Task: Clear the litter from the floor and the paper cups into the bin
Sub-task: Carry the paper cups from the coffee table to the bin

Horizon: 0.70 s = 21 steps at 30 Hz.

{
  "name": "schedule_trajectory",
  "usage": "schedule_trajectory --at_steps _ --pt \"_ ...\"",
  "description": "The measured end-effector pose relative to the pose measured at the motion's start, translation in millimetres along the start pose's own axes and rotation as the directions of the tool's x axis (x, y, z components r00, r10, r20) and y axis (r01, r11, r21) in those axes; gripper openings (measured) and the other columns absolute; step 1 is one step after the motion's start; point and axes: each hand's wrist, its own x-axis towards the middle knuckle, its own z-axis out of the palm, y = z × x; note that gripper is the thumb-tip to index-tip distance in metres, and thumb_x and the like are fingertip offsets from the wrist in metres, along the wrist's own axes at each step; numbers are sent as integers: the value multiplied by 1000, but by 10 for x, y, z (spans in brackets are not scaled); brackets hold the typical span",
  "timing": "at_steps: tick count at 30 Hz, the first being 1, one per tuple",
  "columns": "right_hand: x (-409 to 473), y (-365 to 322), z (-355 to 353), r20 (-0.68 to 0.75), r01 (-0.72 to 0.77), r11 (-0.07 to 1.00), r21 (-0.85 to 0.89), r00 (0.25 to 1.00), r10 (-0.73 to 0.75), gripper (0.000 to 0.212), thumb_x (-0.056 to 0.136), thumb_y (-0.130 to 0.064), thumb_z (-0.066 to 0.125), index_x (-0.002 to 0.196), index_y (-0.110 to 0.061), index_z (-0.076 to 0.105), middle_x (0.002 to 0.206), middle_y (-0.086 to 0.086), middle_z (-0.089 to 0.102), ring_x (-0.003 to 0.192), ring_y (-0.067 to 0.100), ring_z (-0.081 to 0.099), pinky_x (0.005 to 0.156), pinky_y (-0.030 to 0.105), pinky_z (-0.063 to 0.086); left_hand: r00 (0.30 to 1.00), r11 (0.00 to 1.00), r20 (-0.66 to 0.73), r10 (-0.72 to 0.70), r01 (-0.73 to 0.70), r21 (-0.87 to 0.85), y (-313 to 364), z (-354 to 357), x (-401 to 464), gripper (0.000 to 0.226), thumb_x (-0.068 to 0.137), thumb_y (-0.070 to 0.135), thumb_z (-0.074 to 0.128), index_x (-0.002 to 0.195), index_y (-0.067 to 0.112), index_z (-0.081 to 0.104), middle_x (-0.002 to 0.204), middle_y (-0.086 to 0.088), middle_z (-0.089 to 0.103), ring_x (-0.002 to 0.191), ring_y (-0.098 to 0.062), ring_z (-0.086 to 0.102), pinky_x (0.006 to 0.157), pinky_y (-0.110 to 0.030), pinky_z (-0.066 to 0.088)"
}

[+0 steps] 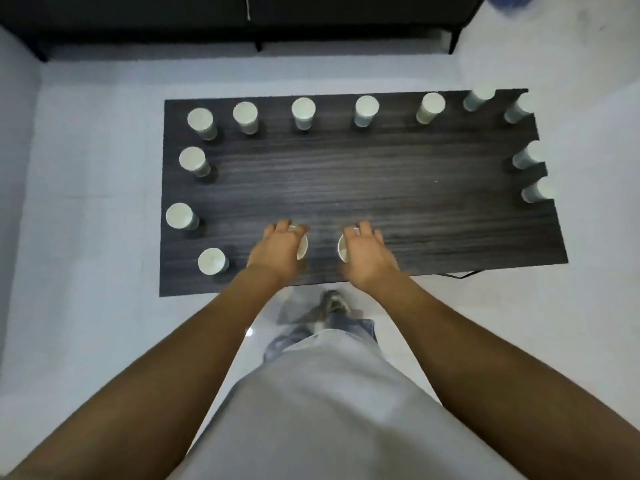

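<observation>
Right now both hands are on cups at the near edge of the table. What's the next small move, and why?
Probably lift both cups straight up off the table. The left hand is curled round one paper cup and the right hand round another, both upright on the dark top. No bin is clearly in view, so lift first, then turn to find it.

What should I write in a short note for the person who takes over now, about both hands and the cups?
Left hand: fingers curled round a paper cup at the table's near edge.
Right hand: grips a second cup beside it.
Both cups look to be still on the dark table.
Thirteen other cups stand along the far, left and right edges, e.g..
Done: no cup visibly binned; no bin clearly in view.
Left: carry all the cups to the bin, then clear any floor litter.
</observation>
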Motion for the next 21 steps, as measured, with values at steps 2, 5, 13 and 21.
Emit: schedule_trajectory --at_steps 2,5,13,21 --pt "-274 69 -22 -44 -64 995 71 997 68 64 86 -21 68 141 -17 34 146 8 26 132 31 28 97 44 45 997 996 24 79 -80 46 164 -76 -129 71 85 19 66 146 26 31 150 -6 26 138 -28 22 106 -45 38" --pt "-681 223 -19 -105 -147 974 172 980 167 68 87 -19 67 144 -18 30 146 7 26 133 31 27 98 43 44 980 974 70 185 -193 120 418 -127 -310 71 86 17 64 147 24 29 149 -5 27 137 -28 23 106 -46 39" --pt "-1921 1046 123 -198 -328 832 447 871 450 74 85 -25 67 147 -19 28 143 9 33 129 32 33 99 42 42 882 803 262 393 -468 370 1610 131 -768 54 88 13 55 138 17 37 138 -10 36 130 -30 28 98 -48 44" --pt "-3541 2420 639 -200 -462 606 647 665 720 76 82 -26 68 147 -19 28 144 10 34 128 33 36 95 41 45 658 494 441 610 -752 437 3409 1268 -1584 67 87 24 60 147 20 29 145 -7 32 133 -31 29 103 -43 40"
